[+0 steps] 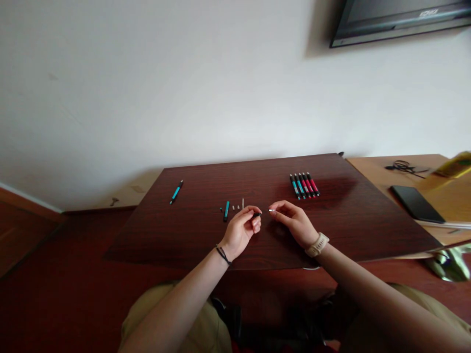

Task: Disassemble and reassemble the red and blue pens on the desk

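Note:
My left hand (243, 228) pinches a small black pen part (257, 214) above the dark table. A short gap to its right, my right hand (292, 220) holds a small white piece (272, 210) between thumb and fingertips. Beyond my left hand lie a teal pen barrel (226, 211), a thin pale refill (243, 202), two tiny light pieces (236, 207) and a tiny dark piece (221, 209). A whole teal and black pen (176, 191) rests at the left. Several teal and red pens (304, 185) lie side by side at the right.
The dark table (206, 245) stands against the wall. On a lighter table (382, 171) at the right are a black phone-like slab (416, 203), a coiled black cable (404, 167) and a yellow object (455, 165). A screen (401, 22) hangs at the upper right.

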`<state>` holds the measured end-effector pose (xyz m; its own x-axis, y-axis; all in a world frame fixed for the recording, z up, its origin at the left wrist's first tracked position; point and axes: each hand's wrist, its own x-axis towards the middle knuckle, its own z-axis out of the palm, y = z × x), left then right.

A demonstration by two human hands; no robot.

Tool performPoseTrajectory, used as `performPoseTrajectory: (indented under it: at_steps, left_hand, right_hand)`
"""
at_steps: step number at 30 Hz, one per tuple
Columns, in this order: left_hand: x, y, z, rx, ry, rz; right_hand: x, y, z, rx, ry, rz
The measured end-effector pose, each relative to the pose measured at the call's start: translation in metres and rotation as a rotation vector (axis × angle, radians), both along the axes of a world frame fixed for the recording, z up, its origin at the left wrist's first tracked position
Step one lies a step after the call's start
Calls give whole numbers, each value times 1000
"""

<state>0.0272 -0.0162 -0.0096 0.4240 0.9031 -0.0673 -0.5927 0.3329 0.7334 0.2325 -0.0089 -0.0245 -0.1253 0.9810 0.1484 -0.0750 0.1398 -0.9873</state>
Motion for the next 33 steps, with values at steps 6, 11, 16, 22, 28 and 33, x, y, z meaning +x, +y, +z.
performPoseTrajectory:
  at_steps: [6,11,16,22,28,33]
  left_hand:
    - [10,-4,-9,19,73,101]
    - [11,-5,-9,57,128,136]
    - [12,-7,-7,91,169,140]
    - [16,-9,-8,118,248,165]
    - [18,-10,-8,138,267,215]
    - [18,-10,-10,166,293,217]
  right_hand:
    - [-4,-7,5,67,-39,7]
    - [-5,-9,5,146,-109,-26]
    - [-6,-10,8,166,-166,-13]
    - [-5,-12,11,194,-164,5]
    - [-5,-13,9,187,-157,-15]
    - [-5,-12,6,186,-171,-22]
